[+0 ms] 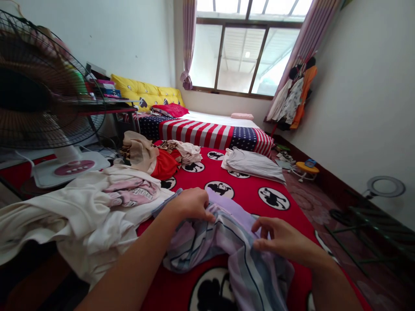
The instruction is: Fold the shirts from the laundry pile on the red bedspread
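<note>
A lilac garment with grey-blue stripes (238,242) lies bunched on the red bedspread (246,196), directly in front of me. My left hand (194,204) is over its upper left part, with the thumb and fingers closed on the cloth. My right hand (279,237) is at the garment's right side, its fingers bent and a gap between thumb and forefinger. Whether the right fingertips press on the fabric is hard to tell. A plain lilac section of the cloth spreads between both hands. Just left of my left hand, a bit of blue striped cloth (165,203) shows.
White clothes with a pink print (132,192) are heaped at left; beige and red clothes (165,162) lie behind. A folded grey-white garment (254,164) sits at right. A large fan (42,95) stands at left. A second bed (207,131) is beneath the window. A green metal rack (376,233) stands right.
</note>
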`<state>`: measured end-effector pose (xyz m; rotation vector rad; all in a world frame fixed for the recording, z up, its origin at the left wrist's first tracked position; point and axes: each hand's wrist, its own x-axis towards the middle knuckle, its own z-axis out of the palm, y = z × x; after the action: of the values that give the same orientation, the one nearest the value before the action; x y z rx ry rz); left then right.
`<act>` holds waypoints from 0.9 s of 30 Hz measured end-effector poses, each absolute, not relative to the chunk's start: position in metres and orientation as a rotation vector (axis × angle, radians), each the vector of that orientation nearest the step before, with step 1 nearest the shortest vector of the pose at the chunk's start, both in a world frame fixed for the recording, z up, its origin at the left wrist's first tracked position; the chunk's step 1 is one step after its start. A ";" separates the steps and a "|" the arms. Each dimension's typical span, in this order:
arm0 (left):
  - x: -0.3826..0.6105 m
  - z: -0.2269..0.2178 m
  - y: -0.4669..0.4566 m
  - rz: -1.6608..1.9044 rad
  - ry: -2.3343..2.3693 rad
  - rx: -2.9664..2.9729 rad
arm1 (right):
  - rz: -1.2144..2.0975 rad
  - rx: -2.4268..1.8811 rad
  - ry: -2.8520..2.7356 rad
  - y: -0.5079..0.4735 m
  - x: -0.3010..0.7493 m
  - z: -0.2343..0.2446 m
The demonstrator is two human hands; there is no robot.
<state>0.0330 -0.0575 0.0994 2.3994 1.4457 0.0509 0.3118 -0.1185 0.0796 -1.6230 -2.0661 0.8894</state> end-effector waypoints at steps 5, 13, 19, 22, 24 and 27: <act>0.033 0.097 -0.055 -0.070 1.224 2.391 | 0.997 -1.644 -2.063 -0.124 0.314 0.079; -0.012 0.158 -0.083 0.819 0.870 1.849 | 0.337 -1.221 -1.274 -0.132 0.278 0.106; 0.003 0.152 -0.074 1.377 1.110 1.759 | 0.449 -1.172 -1.604 -0.125 0.261 0.090; 0.006 0.124 -0.048 1.316 1.548 1.964 | 0.481 -1.582 -1.941 -0.119 0.266 0.075; 0.002 0.107 -0.034 0.975 1.800 2.075 | 0.406 -1.792 -2.076 -0.119 0.267 0.071; -0.008 0.094 -0.027 0.393 1.772 2.140 | 0.280 -1.899 -2.186 -0.121 0.264 0.069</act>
<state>-0.0079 -0.0271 0.0938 2.1400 1.7716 0.3934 0.2637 -0.1214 0.0688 -1.8993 -2.1857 0.2801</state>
